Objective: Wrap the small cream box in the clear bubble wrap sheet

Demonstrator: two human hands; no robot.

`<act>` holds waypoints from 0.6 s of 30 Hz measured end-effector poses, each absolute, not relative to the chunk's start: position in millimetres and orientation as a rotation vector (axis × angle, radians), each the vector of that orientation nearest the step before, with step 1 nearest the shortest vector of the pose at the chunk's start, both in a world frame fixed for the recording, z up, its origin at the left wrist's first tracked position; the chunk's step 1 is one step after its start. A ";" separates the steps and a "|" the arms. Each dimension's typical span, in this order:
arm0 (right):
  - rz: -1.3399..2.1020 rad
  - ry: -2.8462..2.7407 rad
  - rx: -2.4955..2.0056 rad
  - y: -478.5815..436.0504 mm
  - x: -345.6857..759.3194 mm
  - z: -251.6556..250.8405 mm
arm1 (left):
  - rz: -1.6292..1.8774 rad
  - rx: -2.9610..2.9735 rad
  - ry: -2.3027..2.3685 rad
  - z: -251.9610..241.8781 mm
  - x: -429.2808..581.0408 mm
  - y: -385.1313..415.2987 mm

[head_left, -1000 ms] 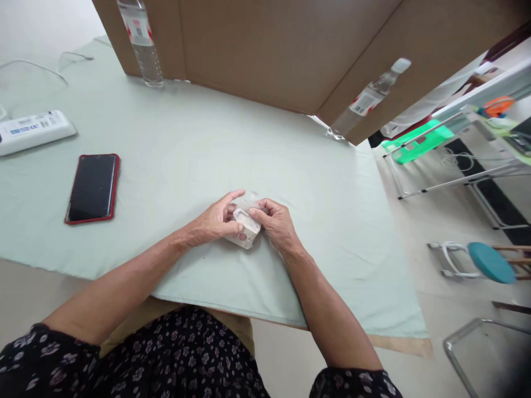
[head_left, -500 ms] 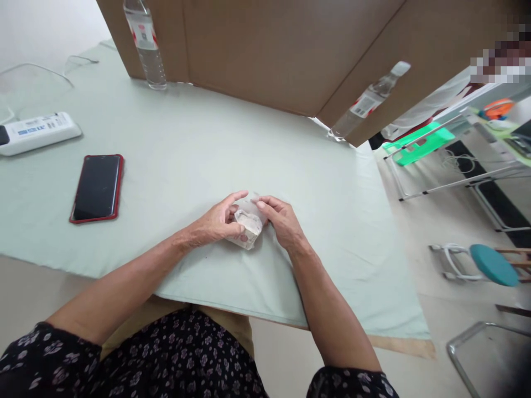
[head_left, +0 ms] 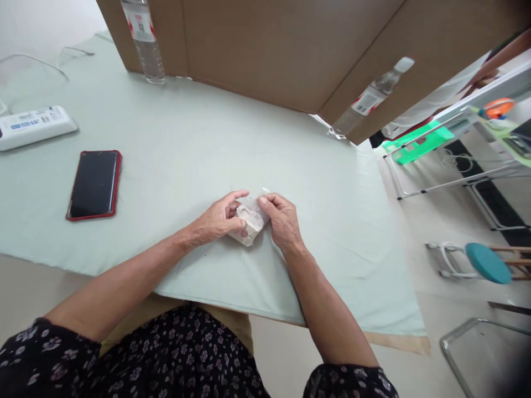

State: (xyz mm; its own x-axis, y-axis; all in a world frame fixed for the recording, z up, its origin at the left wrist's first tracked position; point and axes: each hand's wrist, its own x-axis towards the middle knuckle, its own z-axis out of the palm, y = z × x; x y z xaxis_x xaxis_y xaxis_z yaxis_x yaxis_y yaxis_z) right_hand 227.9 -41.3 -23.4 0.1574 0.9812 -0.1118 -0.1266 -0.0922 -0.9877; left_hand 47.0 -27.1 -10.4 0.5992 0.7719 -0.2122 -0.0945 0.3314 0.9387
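Observation:
A small, pale block-shaped packet (head_left: pixel 252 222) in a clear plastic wrapper rests on the table near its front edge. My left hand (head_left: pixel 222 216) holds it from the left, the thumb pressed on its near side and the forefinger raised above it. On the other side, my right hand (head_left: pixel 284 220) pinches the upper end of the clear wrapper between thumb and fingers. What is inside the wrapper looks whitish and cannot be made out further.
A pale green cloth (head_left: pixel 178 149) covers the table. To the left lie a phone (head_left: pixel 93 184) in a red case and a white power strip (head_left: pixel 37 128). Water bottles (head_left: pixel 150 52) (head_left: pixel 371 99) stand against a brown cardboard panel (head_left: pixel 257 50). A teal stool (head_left: pixel 488 263) stands at right.
My right hand has closed more firmly on the wrapper's end and drawn it slightly up and to the right. My left hand keeps its hold. The view has shifted a little.

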 end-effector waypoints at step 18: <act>1.065 -1.246 -1.311 -55.2 223.9 -12.0 | 0.734 1.164 0.808 -23.2 48.7 -26.2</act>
